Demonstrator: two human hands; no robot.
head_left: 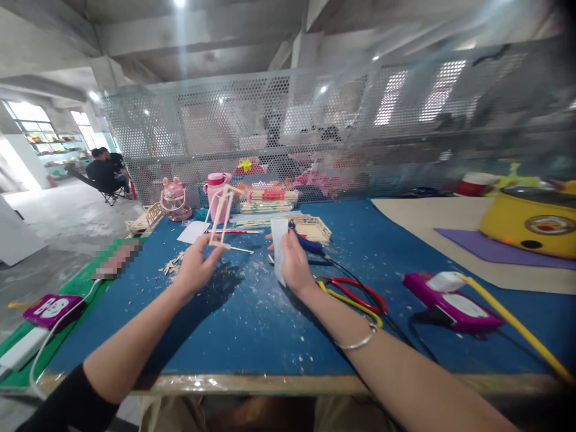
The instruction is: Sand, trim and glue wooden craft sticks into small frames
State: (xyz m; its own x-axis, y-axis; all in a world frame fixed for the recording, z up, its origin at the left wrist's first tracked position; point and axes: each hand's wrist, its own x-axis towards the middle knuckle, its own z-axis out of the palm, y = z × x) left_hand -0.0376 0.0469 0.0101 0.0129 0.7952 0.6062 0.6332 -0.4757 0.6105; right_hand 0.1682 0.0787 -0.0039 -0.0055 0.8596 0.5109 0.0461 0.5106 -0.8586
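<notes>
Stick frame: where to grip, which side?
Lower end of the wooden stick frame, coming from the person's left and below, where the left hand pinches it now. The frame stands up, tilted, with slim sticks and open gaps, so a light pinch low down likely leaves the top free; squeezing across the open middle might bend it.

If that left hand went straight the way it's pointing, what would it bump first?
Perhaps the bundles of sticks. A thin red item lies nearer, but the left hand, holding a wooden frame, looks raised enough to pass over it; depth is unclear.
</notes>
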